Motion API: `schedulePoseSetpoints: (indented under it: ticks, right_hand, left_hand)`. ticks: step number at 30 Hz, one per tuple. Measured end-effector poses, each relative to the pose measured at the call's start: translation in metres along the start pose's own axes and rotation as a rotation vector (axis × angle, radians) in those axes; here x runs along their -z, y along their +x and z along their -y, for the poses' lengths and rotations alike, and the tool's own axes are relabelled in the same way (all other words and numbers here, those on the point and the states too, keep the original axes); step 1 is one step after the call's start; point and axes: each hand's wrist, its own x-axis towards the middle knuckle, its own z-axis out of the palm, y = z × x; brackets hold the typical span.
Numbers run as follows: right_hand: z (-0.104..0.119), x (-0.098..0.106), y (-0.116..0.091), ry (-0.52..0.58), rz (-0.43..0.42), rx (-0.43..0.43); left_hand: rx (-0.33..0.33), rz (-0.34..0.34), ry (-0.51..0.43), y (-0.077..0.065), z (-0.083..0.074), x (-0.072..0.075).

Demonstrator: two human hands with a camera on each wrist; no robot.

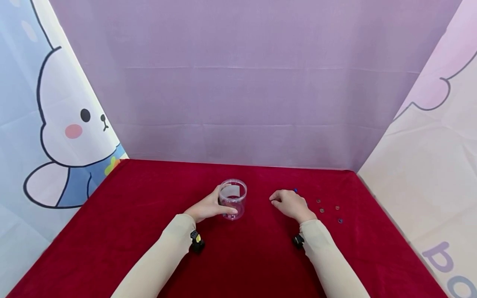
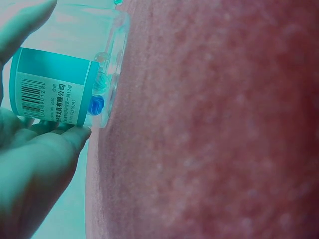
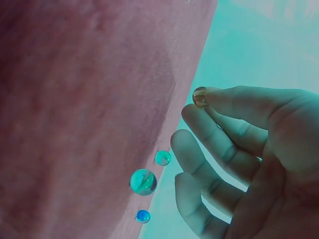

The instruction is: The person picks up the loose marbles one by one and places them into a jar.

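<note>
My left hand (image 1: 209, 207) grips a clear plastic jar (image 1: 240, 203) round its side, with the jar standing upright on the red cloth. In the left wrist view, the jar bears a printed label (image 2: 52, 97), and a few glass marbles, one of them a blue marble (image 2: 96, 105), lie at its bottom. To the right of the jar, my right hand (image 1: 292, 203) is over the cloth. Its thumb and forefinger pinch a brownish glass marble (image 3: 200, 98), seen in the right wrist view; the other fingers are loosely bent.
Several loose marbles (image 1: 322, 210) lie on the red cloth (image 1: 246, 265) right of my right hand, with a blue marble (image 1: 295, 190) just behind it. A purple curtain (image 1: 238, 95) hangs along the table's far edge. Printed cloths (image 1: 428, 165) close off both sides.
</note>
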Motion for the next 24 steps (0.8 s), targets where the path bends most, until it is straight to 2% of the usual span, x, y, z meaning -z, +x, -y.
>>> schedulePoseSetpoints:
  ticks: [24]
  right_hand:
    - [0.019, 0.008, -0.001, 0.058, -0.087, 0.057]
  left_hand:
    - [0.0, -0.001, -0.001, 0.001, 0.001, 0.0]
